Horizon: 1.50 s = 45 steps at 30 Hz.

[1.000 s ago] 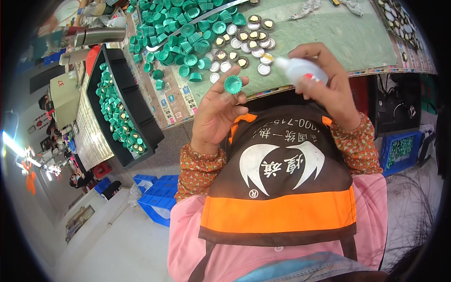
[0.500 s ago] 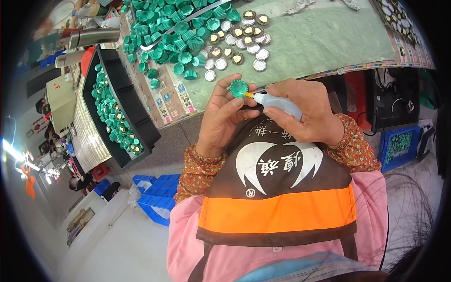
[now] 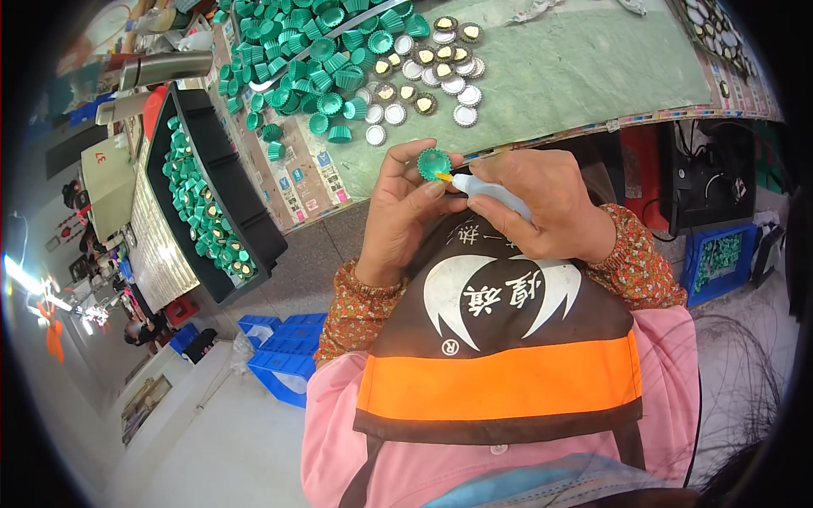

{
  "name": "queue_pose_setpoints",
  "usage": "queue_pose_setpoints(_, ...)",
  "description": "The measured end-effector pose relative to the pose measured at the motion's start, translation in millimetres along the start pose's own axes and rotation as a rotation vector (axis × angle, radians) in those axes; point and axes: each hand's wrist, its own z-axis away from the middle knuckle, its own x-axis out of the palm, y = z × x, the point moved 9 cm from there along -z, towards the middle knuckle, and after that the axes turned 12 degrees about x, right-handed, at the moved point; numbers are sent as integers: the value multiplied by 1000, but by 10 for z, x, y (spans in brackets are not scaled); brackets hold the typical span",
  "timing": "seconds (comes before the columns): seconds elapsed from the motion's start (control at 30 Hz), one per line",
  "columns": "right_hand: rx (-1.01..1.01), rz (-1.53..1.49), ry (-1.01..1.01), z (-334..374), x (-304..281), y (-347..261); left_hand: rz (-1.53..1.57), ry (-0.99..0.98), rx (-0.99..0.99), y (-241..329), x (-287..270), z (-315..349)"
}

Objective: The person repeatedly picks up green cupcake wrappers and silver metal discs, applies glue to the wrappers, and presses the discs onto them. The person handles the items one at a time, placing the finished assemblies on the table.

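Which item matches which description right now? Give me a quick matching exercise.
1. Squeeze bottle
2. Green fluted cup at the bottle's yellow nozzle
3. Black bin
4. Apron

A. Dark brown with an orange band
B. Held in the left hand
C. Left of the worktable
D. Held in the right hand

Pairs: 1-D; 2-B; 3-C; 4-A

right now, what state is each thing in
Round green fluted cup: held, mouth toward camera
Translucent squeeze bottle: held tilted, yellow tip at cup
Left grip: holding cup
Right grip: closed on bottle
Loose green fluted cups: heaped
Round dark-rimmed discs: scattered, some bearing cream pieces
Rectangular black tray: loaded
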Motion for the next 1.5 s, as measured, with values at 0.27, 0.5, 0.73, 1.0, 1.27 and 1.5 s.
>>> queue_pose_setpoints(0.27, 12, -15, 3, 29, 25, 38, -119, 13, 11, -13, -22, 26)
queue_pose_setpoints(0.5, 77, -45, 11, 17, -7, 104, -248, 43, -8, -10, -105, 84)
queue_pose_setpoints(0.73, 94, 3, 23, 29, -9, 154, -351, 51, -9, 63, -140, 105)
queue_pose_setpoints(1.0, 95, 15, -20, 45, 78, 165, -501, 43, 80, 139, -88, 117)
queue_pose_setpoints(1.27, 72, 39, -87, 56, 122, 153, -632, 37, 140, 182, -80, 138)
queue_pose_setpoints(1.5, 174, -83, -69, 46, 76, 235, -763, 28, 302, 259, -114, 164)
